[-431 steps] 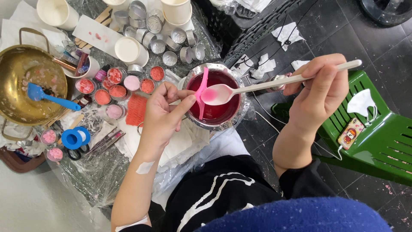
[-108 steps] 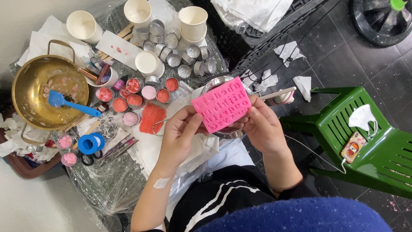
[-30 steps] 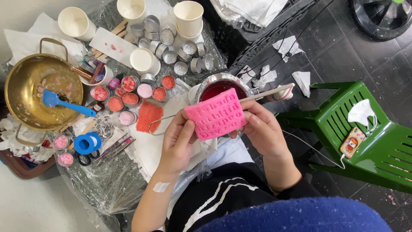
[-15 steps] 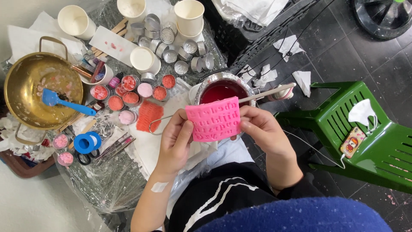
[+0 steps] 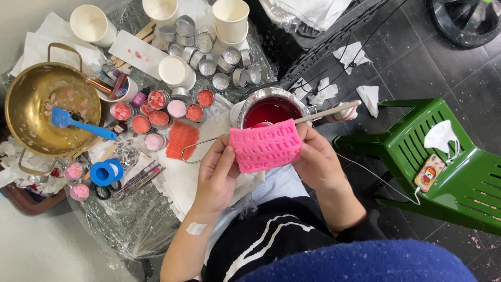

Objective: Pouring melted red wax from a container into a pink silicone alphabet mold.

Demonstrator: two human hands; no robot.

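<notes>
head view, going big to small. green plastic chair [image 5: 459,177] on the dark tiled floor at my right, a white face mask [image 5: 441,137] and a small phone [image 5: 429,172] lying on its seat. bench [image 5: 130,230] covered in clear plastic sheet at my left. brass pot [image 5: 36,112] with two handles on the bench's left side, blue spatula [image 5: 78,124] resting in it, handle sticking out over the rim. metal bowl [image 5: 271,107] of dark red liquid just above my hands, a long pale stick [image 5: 326,112] lying across its rim. white paper cups [image 5: 229,18] along the far edge, a cluster of little empty metal tins [image 5: 219,65] beside them, filled pink and red tins [image 5: 156,112] nearer the pot. blue tape roll [image 5: 106,172] near the bench's front left.

pink silicone mold [image 5: 266,146] with raised letter shapes is held up between both hands, in front of the bowl, slightly bowed. my left hand [image 5: 216,175] has its grip clenched on the mold's left edge, thumb on top. my right hand [image 5: 318,162] has its grip clenched on the right edge, fingers wrapped behind. small plaster [image 5: 195,228] on my left wrist.
</notes>
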